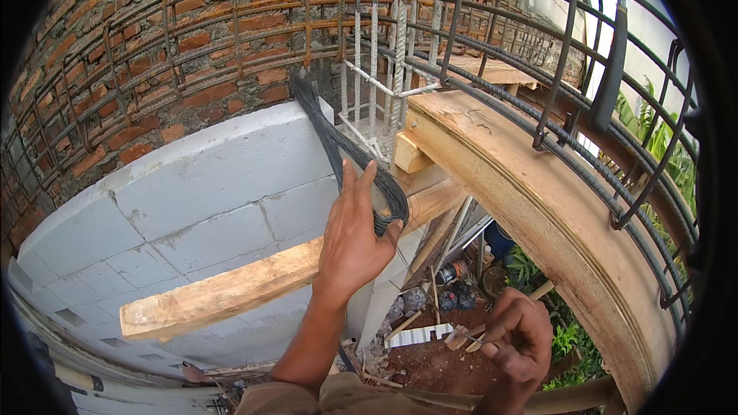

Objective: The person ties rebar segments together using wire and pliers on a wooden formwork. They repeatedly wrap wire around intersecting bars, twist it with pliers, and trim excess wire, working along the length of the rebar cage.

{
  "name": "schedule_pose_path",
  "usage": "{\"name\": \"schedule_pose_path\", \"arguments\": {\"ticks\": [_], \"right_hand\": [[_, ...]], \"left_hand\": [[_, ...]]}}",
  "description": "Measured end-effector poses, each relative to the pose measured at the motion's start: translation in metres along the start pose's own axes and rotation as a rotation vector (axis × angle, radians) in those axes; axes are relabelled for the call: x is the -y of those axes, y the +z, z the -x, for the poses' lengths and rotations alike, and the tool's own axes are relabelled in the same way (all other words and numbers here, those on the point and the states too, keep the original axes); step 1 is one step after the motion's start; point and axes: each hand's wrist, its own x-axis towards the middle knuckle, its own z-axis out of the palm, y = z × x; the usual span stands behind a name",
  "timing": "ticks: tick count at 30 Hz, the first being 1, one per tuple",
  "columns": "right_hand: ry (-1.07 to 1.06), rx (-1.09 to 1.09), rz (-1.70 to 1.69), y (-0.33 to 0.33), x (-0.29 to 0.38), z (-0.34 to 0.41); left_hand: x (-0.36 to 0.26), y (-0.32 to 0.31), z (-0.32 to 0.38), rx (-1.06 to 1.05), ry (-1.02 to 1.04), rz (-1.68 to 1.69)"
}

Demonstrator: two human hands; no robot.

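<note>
A bundle of dark tie wire [328,132], bent into a loop, lies over the end of the light block wall and reaches the wooden beam. My left hand [356,227] rests on the loop's lower end, fingers spread on the wire and thumb at its bend. Lower right, my right hand [516,337] pinches a thin piece of wire [470,336] between thumb and fingers. A pair of pincers or similar tool with dark handles [610,69] hangs on the rebar cage at the upper right.
Rebar cages [236,29] run along the brick wall [155,115] and over the wooden formwork board [536,190]. Upright column bars [400,40] stand at the corner. A timber beam [230,288] juts out beside the block wall [213,173]. Far below lie soil [438,363], bottles and wood scraps.
</note>
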Motion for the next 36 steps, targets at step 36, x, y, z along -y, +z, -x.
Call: {"name": "schedule_pose_path", "arguments": {"ticks": [36], "right_hand": [[0.746,-0.010,-0.102,-0.051,-0.017,0.260]], "left_hand": [[-0.102,0.098,0.183,1.408,0.082,0.840]]}}
